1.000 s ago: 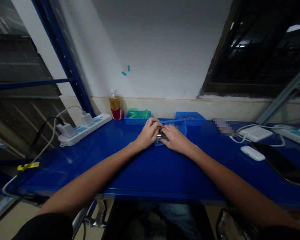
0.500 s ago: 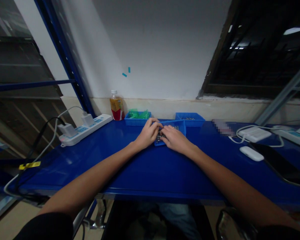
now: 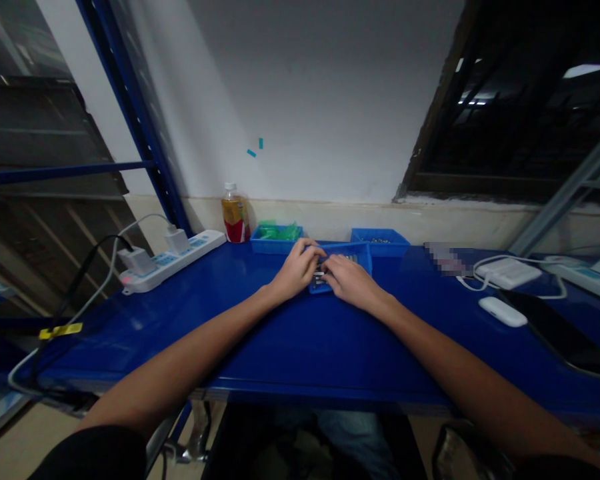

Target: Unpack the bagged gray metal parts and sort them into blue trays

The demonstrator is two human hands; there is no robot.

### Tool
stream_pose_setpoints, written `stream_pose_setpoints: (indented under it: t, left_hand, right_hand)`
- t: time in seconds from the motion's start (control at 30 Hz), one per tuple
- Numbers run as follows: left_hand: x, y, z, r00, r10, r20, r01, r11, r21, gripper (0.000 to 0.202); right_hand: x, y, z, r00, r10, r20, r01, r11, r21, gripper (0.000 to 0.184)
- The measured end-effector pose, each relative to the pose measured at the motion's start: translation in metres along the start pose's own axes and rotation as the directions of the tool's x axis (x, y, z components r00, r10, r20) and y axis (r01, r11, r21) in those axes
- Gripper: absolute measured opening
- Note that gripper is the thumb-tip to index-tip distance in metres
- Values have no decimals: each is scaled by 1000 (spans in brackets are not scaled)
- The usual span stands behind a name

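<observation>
In the head view, my left hand and my right hand meet over a blue plastic tray on the blue table. The fingers of both are bent and drawn together, the tips almost touching above the tray's left part. Whatever lies between them is too small and too covered to make out. Small silvery metal pieces show in the tray below the fingertips, and more peek out behind my right hand. My hands hide much of the tray's inside.
Behind stand a blue tray with green plastic bags, another holding small parts, and a drink bottle. A power strip lies left. On the right are a white case, a dark phone and a charger with cable.
The camera view has shifted slightly. My fingers have moved only a little over the tray, and a bit more of the metal pieces shows between my hands.
</observation>
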State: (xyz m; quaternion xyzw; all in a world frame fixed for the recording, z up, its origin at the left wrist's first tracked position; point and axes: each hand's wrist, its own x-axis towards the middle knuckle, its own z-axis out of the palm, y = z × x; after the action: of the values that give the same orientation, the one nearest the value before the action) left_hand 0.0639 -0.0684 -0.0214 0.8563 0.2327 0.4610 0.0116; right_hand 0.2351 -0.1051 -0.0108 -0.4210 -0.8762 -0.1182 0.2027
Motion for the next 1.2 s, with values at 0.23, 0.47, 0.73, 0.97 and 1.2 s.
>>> stream_pose_setpoints:
  t: [0.23, 0.47, 0.73, 0.97, 1.2]
  left_hand:
    - [-1, -1, 0, 1000, 3, -2, -3, 1000, 8, 19]
    - [-1, -2, 1, 1000, -2, -13, 2, 1000, 14, 18]
    - [-2, -2, 1, 1000, 8, -18, -8, 1000, 5, 18]
    - [-2, -3, 2, 1000, 5, -29, -5, 1000, 9, 19]
    - [-3, -3, 2, 999, 15, -38, -15, 1000, 10, 18]
  right_hand:
    - [0, 2, -2, 999, 44, -9, -44, 999, -21, 10]
    - [0, 9, 3, 994, 58, -87, -51, 995, 81, 7]
    - [2, 11, 13, 983, 25, -180, 6, 985, 172, 6]
    - [2, 11, 15, 986, 44, -163, -8, 976, 217, 8]
    - [0, 7, 8, 978, 42, -203, -6, 985, 172, 11]
